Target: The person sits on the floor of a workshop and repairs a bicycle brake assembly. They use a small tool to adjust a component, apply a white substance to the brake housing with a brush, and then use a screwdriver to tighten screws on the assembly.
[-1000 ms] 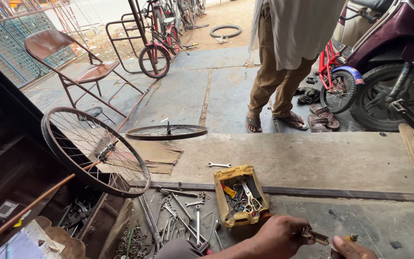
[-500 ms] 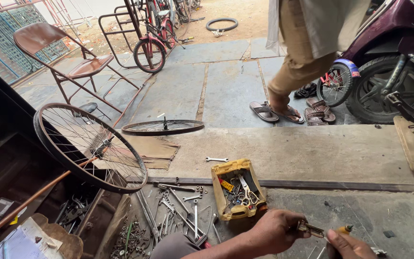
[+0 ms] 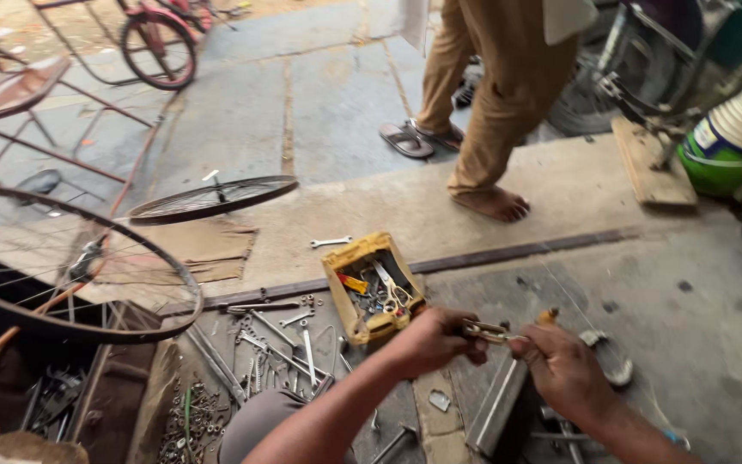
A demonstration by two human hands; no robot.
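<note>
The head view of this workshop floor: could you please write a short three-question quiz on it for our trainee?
1. True or false: the yellow toolbox lies left of the left hand.
2. What do the left hand and the right hand both grip? A) a small metal part B) a hammer C) a tyre
3. Fill in: the loose spanner lies on the ___ beyond the toolbox.

Key: 1 true; 2 A; 3 floor.
</note>
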